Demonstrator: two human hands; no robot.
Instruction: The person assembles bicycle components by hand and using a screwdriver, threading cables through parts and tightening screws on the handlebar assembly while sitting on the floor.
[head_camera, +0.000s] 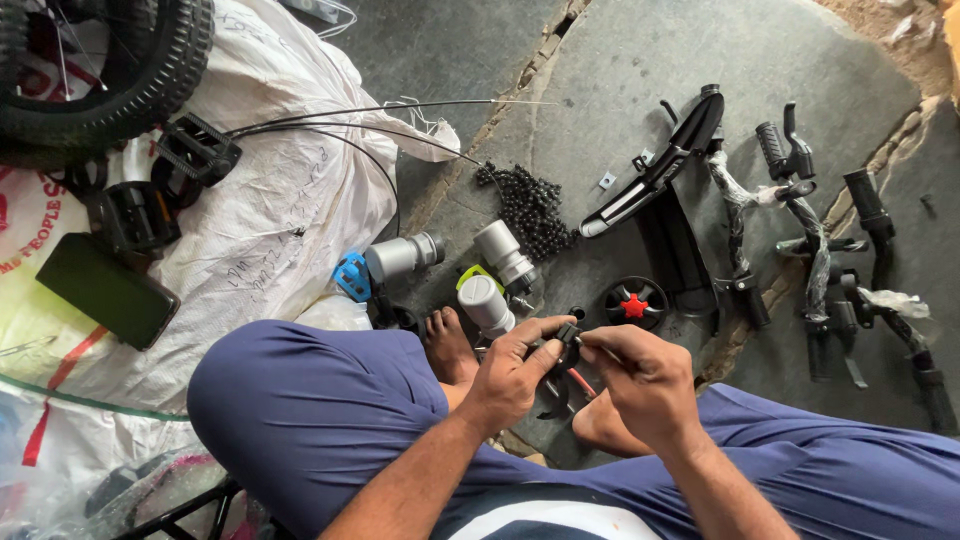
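Both hands (580, 375) pinch a small black part (568, 335), perhaps a clamp.

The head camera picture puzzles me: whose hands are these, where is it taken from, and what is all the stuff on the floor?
There is no machine here. A person sitting on a stone floor wears a camera on the head, so you look down at their own arms, blue trousers and bare feet.

The left hand and right hand meet on a small black part, gripping it from both sides. A thin red piece shows just below it; I cannot tell what it belongs to.

Around them lie bicycle parts: grey cylinders, a heap of small black balls, a black wheel with a red star, a black guard and brake levers. On a white sack to the left rest pedals, cables, a tyre and a dark phone.
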